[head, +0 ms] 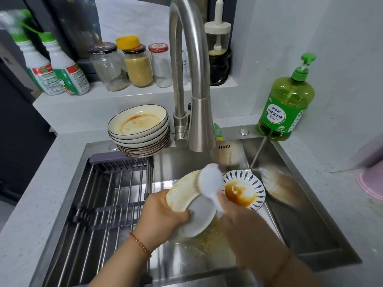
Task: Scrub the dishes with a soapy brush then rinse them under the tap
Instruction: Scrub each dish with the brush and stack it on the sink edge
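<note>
My left hand [160, 215] grips a white plate [202, 216] with yellow sauce smears, tilted over the steel sink [300, 224]. My right hand [238, 220] holds the handle of a white dish brush [210, 179], whose head presses on the plate's upper rim; the hand is motion-blurred. Beside them in the sink lies a small blue-patterned bowl [244, 190] stained with brown sauce. The tap [199, 112] arches above, and water seems to run from it.
A stack of several dirty plates [138, 129] stands at the sink's back left. A metal drying rack [112, 204] spans the sink's left half. A green dish-soap pump bottle [284, 106] sits at the back right. Jars [137, 65] and bottles line the ledge; something pink [371, 183] is at the right.
</note>
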{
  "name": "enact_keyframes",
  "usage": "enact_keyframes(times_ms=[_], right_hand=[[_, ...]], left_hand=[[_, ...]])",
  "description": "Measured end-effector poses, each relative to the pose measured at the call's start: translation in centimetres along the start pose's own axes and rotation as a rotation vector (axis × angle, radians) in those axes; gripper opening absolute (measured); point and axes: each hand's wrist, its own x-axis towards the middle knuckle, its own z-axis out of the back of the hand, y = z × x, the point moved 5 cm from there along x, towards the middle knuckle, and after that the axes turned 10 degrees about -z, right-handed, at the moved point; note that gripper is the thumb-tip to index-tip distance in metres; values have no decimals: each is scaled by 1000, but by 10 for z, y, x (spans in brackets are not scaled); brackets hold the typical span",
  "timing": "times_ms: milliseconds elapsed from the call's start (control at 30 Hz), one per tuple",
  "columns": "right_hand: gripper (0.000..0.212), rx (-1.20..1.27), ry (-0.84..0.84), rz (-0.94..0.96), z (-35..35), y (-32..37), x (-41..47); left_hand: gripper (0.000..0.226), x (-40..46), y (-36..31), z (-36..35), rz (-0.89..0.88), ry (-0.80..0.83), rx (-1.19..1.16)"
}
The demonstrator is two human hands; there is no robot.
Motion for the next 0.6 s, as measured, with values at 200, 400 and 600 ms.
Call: enact_keyframes(times_ms=[200,400,600], right_hand=[[42,71,12,69,8,-13,10],[46,-125,24,208,-24,28,-14],[48,-47,-88,-2,30,3,12]], left_hand=[[30,-4,4,1,-20,69,67],[32,-7,-10,-14,-59,114,-84],[27,-5,-2,-4,-77,93,122]])
